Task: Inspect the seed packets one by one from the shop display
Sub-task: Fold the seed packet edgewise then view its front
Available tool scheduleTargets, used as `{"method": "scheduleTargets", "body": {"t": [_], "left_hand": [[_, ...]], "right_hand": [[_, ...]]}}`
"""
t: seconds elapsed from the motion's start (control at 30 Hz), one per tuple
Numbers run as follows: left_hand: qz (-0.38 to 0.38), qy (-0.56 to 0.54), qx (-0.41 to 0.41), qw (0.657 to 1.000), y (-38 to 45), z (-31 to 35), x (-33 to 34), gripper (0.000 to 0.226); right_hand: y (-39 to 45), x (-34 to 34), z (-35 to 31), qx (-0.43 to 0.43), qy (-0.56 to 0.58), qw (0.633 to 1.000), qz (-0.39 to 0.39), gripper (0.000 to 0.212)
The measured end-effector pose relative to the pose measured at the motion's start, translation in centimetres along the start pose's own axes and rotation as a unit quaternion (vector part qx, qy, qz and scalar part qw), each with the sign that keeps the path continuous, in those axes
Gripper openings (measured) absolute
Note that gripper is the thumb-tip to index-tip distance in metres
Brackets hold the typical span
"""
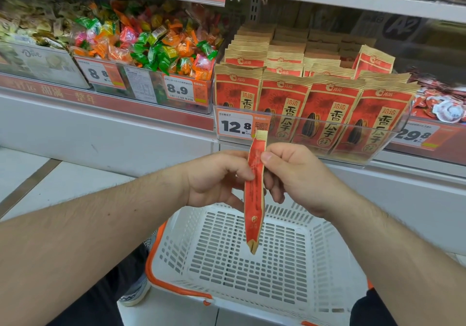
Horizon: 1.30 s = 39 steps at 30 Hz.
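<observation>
Both hands (216, 177) (290, 174) pinching edge-on seed packet (254, 199) upright.

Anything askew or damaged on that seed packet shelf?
One packet at the back right of the display leans tilted while the other rows stand straight. No tears or spills visible. The held packet looks intact.

Two hands, the left hand (216, 177) and the right hand (292, 177), are holding one seed packet (254, 194). Four front packets (312, 113) are standing in the display; those behind are too many to count. One white basket (176, 224) is sitting below. Four price tags (234, 125) are showing.
</observation>
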State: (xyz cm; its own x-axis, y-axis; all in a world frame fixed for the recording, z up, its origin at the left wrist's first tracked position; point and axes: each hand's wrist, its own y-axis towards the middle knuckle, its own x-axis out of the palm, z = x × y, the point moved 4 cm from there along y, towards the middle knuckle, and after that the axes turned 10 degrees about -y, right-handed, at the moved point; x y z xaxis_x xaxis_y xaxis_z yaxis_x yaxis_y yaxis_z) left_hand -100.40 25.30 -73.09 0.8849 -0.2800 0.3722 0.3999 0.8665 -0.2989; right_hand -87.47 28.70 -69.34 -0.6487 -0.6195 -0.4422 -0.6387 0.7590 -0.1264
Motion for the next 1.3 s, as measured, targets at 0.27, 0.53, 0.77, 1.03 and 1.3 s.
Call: {"method": "scheduleTargets", "body": {"t": [0.27,0.53,0.77,1.03,1.3], "left_hand": [[0.138,-0.065,0.003,0.988,-0.3,0.5,-1.1,0.05],[0.152,-0.086,0.009,0.985,-0.4,0.5,-0.9,0.024],[0.141,-0.108,0.012,0.984,-0.4,0.7,-1.1,0.045],[0.098,-0.181,0.093,0.974,-0.5,2.0,-0.2,0.059],[0.182,-0.028,0.145,0.972,-0.9,3.0,-0.8,0.023]], "right_hand": [[-1.4,-0.1,-0.5,0.04,-0.225,0.961,-0.156,0.029],[-1.3,0.0,0.3,0.036,-0.2,0.955,-0.218,0.022],[-1.0,-0.6,0.4,0.02,-0.172,0.969,-0.178,0.027],[-0.3,-1.0,1.2,0.041,-0.017,0.992,-0.115,0.036],[0.6,-1.2,1.9,0.053,0.004,0.999,0.005,0.013]]}}
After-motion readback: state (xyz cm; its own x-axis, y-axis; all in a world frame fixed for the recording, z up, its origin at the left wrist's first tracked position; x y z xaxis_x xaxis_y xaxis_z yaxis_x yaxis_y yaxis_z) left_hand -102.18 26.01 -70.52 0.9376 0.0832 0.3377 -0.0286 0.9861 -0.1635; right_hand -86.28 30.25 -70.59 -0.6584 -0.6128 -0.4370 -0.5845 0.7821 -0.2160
